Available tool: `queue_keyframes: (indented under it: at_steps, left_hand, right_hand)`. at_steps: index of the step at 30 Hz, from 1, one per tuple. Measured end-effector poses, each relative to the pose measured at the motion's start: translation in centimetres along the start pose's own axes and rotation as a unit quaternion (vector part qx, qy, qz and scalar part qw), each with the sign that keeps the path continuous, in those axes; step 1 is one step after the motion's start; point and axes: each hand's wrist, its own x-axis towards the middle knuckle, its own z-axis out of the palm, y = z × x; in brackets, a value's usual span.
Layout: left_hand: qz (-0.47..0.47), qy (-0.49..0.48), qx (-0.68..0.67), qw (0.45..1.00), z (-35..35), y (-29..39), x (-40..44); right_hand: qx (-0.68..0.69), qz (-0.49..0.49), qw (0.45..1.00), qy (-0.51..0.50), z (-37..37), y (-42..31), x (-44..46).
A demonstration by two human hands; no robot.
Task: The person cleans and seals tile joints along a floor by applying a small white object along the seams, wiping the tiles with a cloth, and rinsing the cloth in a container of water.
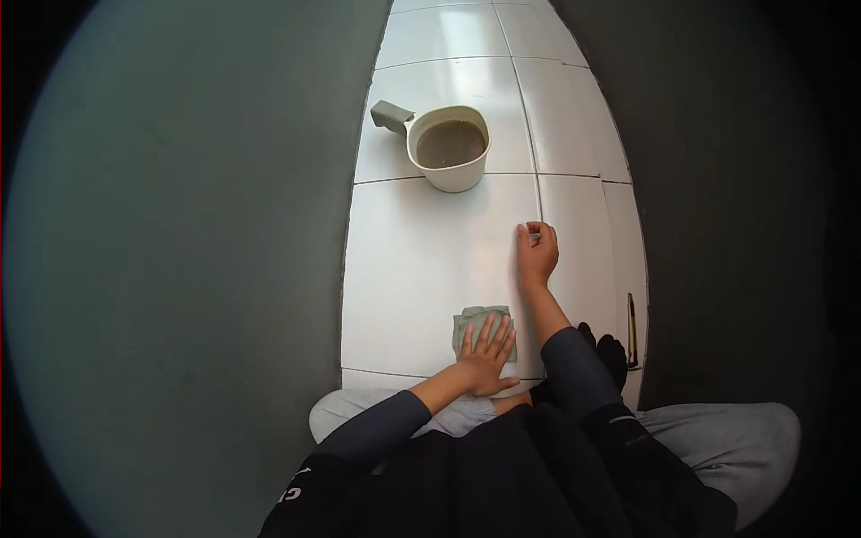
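Note:
My left hand (488,357) lies flat with fingers spread on a folded grey-green cloth (475,316), pressing it against the white tiles. Farther forward and to the right, my right hand (538,254) is closed in a pinch beside a long grout line. Whatever its fingertips hold, if anything, is too small to make out. Beyond both hands stands a white dipper (456,179) with murky brownish water inside. Its handle points left, and a second grey-green cloth (392,117) is draped over it.
A slim yellow-and-black tool (631,330), perhaps a cutter, lies along the right edge of the white tiled floor (421,260). Dark grey walls (224,224) rise on both sides. My crossed legs (735,444) and dark-socked foot (612,357) border the near end.

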Motion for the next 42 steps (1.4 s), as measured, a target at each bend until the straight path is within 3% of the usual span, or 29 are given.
queue_keyframes:
  at_steps: [1,3,4,5,6,8,9,11,15,21,29,32,34,38,40,42]
  left_hand:
    - [0.024,0.066,-0.015,0.997,-0.3,1.1,1.2]
    - [0.013,0.075,0.009,0.997,-1.9,3.0,3.2]
    - [0.018,0.076,0.01,0.997,-1.9,3.2,4.3]
    - [0.0,0.137,0.039,0.99,-1.9,3.2,5.6]
    - [-0.018,0.198,0.066,0.978,-2.2,3.3,6.5]
    - [0.001,0.235,0.056,0.97,-2.9,2.0,7.9]
    - [0.01,0.271,0.047,0.961,-3.6,1.0,8.3]
    - [-0.005,0.358,0.036,0.933,-4.7,-1.2,9.9]
    - [-0.062,0.375,0.023,0.925,-8.3,-5.6,11.2]
    - [-0.147,0.415,-0.006,0.898,-9.9,-11.7,10.0]
    - [-0.246,0.359,-0.041,0.899,-6.4,-17.6,2.4]
    - [-0.227,0.347,-0.016,0.91,-3.2,-14.8,0.0]
    - [-0.139,0.34,0.028,0.93,-1.7,-12.3,-0.7]
    - [-0.049,0.299,0.07,0.95,-2.5,-8.8,1.1]
    - [0.049,0.303,0.089,0.948,-4.1,-8.4,3.4]
    - [0.051,0.331,0.085,0.939,-6.2,-8.0,6.5]
  right_hand:
    - [0.012,0.01,1.0,-0.002,-0.1,0.0,0.0]
    - [0.023,0.018,1.0,0.001,-0.2,0.1,0.5]
    - [0.092,0.119,0.989,-0.017,-0.3,0.4,1.0]
    - [0.16,0.216,0.963,-0.035,-0.6,0.7,1.6]
    - [0.155,0.214,0.964,-0.029,-1.1,1.1,2.1]
    - [0.366,0.305,0.879,-0.001,-2.2,2.1,3.2]
    - [0.363,0.305,0.881,0.005,-2.9,2.6,3.6]
    - [0.569,0.359,0.737,-0.061,-4.4,3.3,4.5]
    - [0.625,0.359,0.688,-0.081,-5.5,3.6,4.6]
    - [0.614,0.337,0.711,-0.067,-4.9,3.3,4.3]
    - [0.582,0.308,0.748,-0.084,-4.6,3.2,3.8]
    - [0.568,0.305,0.759,-0.09,-4.5,3.0,3.8]
    - [0.578,0.289,0.756,-0.103,-4.4,3.4,3.6]
    - [0.601,0.287,0.739,-0.096,-4.5,3.4,3.3]
    - [0.61,0.288,0.732,-0.094,-4.6,3.5,3.4]
    - [0.615,0.294,0.725,-0.096,-4.8,3.3,3.4]
